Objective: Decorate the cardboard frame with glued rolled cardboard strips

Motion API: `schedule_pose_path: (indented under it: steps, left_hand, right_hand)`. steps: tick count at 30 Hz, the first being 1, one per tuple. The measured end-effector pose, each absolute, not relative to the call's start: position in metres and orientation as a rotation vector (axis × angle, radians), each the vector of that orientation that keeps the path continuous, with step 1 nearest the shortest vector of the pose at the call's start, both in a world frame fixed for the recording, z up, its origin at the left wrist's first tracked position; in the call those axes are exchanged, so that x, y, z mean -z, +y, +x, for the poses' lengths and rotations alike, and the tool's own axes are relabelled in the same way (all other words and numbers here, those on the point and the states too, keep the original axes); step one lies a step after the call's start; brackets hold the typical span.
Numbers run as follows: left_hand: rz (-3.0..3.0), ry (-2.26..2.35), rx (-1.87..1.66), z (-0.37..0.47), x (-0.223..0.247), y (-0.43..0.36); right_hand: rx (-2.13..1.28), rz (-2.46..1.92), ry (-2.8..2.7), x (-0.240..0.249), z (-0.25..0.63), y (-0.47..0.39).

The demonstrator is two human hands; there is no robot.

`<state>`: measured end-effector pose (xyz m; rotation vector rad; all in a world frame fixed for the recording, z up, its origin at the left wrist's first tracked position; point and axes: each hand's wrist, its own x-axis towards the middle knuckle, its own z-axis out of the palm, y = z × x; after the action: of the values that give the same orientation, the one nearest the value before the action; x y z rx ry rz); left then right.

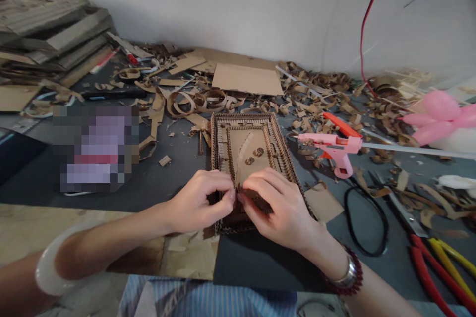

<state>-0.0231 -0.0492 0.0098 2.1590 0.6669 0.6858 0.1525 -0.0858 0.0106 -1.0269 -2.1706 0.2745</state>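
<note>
Head view: far left lies a cardboard stack (48,29). At near centre, the left hand (197,200) and right hand (277,203) pinch together on a small cardboard piece (238,189) atop the corrugated cardboard frame (249,151). Right of it rests a pink glue gun (334,147).

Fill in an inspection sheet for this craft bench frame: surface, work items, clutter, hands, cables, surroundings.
Surface: dark grey table, flat cardboard sheet at its near edge.
Work items: rectangular cardboard frame with corrugated border and small curled pieces inside.
Clutter: cardboard strips and scraps across the back; pink glue gun, red-handled pliers, stacked cardboard sheets, markers.
Hands: left hand and right hand both pinch a small piece at the frame's near end, fingertips nearly meeting.
Cables: red cable down the wall; black loop on the table.
Surroundings: plain white wall; pink balloon at right.
</note>
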Motion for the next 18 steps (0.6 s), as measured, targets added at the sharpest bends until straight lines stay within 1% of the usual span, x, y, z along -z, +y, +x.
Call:
schedule_pose_path:
  steps: [4,18]
  left_hand:
    - [2.166,0.671,-0.675,-0.0239,-0.0104,-0.0497]
    - [2.179,0.645,-0.665,-0.0210,-0.0085,-0.0515]
  right_hand:
    - [-0.294,-1.046,-2.192,-0.0081,0.1514,-0.0862]
    - [-0.183,-1.064,-2.311,-0.0072,0.1495,-0.0879]
